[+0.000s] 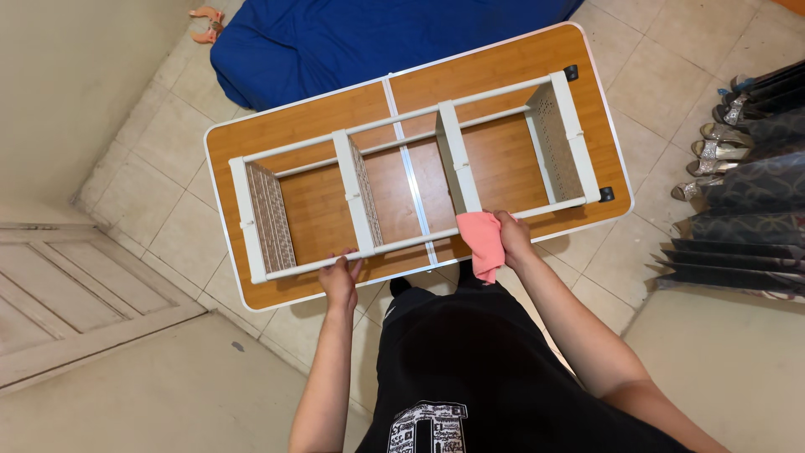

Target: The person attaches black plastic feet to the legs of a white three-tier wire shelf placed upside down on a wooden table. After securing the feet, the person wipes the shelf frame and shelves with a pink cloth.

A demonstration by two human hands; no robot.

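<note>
Wooden table (319, 126) carries a white rack (419, 168), seemingly lying flat.

White four-panel rack (419, 180) lying on its side on wooden table; pink cloth (483, 242) draped over its near rail

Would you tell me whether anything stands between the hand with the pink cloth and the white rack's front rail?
Nothing visible does. The right hand already presses the pink cloth against the front rail of the white metal rack; the left hand grips that same rail further along.

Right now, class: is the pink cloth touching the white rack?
Touching. The head view shows the pink cloth, held in the right hand, pressed over the white rack front rail.
</note>
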